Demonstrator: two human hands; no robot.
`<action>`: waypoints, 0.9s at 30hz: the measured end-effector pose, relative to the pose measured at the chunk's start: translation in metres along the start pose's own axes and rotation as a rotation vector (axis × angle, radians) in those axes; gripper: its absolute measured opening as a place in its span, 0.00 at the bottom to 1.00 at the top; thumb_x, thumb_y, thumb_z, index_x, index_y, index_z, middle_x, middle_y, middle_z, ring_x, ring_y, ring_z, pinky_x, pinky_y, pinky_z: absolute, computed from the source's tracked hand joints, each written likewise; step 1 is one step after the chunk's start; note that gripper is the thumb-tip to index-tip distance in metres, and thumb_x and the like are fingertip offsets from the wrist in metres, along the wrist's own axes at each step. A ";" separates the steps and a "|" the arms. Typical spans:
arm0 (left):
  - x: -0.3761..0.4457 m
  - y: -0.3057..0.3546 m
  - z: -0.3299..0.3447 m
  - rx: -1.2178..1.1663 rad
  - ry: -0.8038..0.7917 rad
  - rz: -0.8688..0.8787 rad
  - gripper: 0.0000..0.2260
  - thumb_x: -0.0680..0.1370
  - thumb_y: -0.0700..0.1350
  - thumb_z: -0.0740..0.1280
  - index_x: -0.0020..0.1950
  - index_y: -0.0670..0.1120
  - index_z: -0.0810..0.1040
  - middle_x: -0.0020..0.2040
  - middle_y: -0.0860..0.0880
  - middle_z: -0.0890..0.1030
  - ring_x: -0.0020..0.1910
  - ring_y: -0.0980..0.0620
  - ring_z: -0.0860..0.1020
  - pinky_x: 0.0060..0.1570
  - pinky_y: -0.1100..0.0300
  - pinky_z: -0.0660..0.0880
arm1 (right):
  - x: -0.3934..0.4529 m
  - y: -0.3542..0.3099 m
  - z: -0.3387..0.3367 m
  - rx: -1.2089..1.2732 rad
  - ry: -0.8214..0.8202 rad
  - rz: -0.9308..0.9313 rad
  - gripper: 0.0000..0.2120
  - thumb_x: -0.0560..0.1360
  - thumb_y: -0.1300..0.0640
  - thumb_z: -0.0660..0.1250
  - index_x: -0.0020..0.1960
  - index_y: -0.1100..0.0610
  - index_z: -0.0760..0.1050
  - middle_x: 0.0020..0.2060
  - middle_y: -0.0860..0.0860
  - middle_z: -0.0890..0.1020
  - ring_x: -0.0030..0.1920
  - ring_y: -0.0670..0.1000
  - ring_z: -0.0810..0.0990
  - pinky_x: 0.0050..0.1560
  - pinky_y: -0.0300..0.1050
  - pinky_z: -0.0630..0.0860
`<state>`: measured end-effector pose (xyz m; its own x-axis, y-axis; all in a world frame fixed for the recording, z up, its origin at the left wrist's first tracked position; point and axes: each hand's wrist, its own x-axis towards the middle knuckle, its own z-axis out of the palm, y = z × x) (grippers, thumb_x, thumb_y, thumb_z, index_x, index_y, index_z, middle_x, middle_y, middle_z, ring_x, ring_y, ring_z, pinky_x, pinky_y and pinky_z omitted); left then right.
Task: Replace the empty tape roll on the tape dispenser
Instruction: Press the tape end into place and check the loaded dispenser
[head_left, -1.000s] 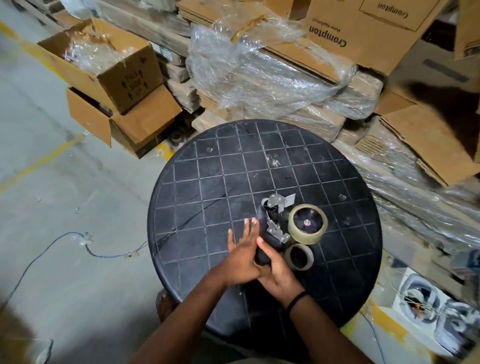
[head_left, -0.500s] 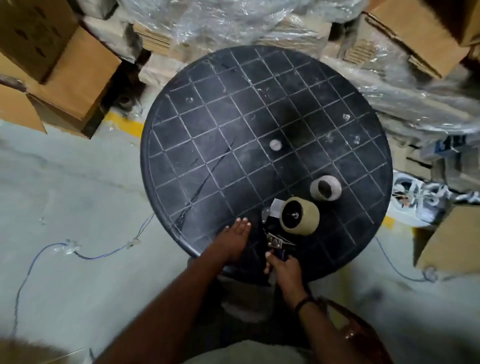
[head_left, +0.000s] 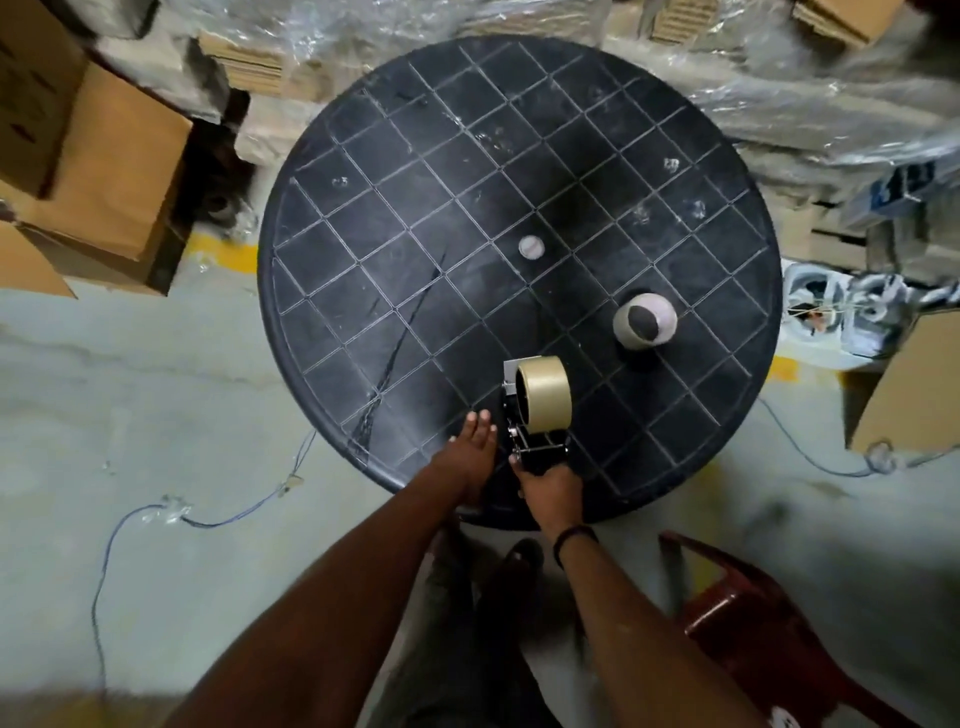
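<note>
Cartons and plastic wrap crowd a round black table (head_left: 363, 291). Right hand (head_left: 551, 483) is closed around the tape dispenser (head_left: 530, 441) handle at the near edge, full roll (head_left: 544, 395) mounted. Left hand (head_left: 467, 447) rests flat, fingers spread, likely bracing. Empty core (head_left: 645, 326) stands apart, apparently discarded.

A round black table (head_left: 426, 171) with a grid pattern stands on a grey concrete floor (head_left: 130, 395). Cardboard boxes (head_left: 104, 166) and plastic-wrapped stacks (head_left: 810, 88) surround it. A blue cable (head_left: 156, 512) trails left; a red chair (head_left: 769, 639) sits at lower right.
</note>
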<state>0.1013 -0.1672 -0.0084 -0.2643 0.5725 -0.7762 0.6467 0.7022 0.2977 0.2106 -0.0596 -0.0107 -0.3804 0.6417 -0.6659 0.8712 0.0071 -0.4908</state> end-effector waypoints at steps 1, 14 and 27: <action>0.000 0.002 0.000 0.010 0.012 -0.005 0.38 0.82 0.43 0.63 0.80 0.39 0.37 0.79 0.39 0.33 0.78 0.40 0.34 0.77 0.41 0.51 | 0.001 0.000 0.003 -0.011 0.024 0.018 0.22 0.70 0.41 0.76 0.38 0.62 0.83 0.33 0.57 0.86 0.38 0.55 0.86 0.39 0.43 0.78; 0.001 0.019 0.011 0.044 0.082 -0.084 0.34 0.83 0.43 0.58 0.79 0.37 0.37 0.78 0.37 0.33 0.78 0.37 0.35 0.77 0.40 0.50 | -0.004 -0.014 0.001 -0.093 0.055 0.019 0.18 0.75 0.47 0.70 0.56 0.60 0.81 0.53 0.61 0.84 0.55 0.63 0.82 0.44 0.42 0.71; -0.001 0.019 0.016 0.022 0.082 -0.077 0.38 0.82 0.47 0.61 0.79 0.37 0.37 0.79 0.38 0.33 0.78 0.38 0.35 0.76 0.40 0.49 | -0.023 0.025 -0.001 -0.034 0.045 0.053 0.14 0.75 0.54 0.70 0.54 0.65 0.80 0.52 0.63 0.83 0.55 0.64 0.81 0.46 0.45 0.73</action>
<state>0.1248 -0.1614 -0.0107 -0.3709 0.5510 -0.7476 0.6378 0.7362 0.2262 0.2413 -0.0741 -0.0069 -0.3195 0.6758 -0.6642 0.9003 -0.0022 -0.4353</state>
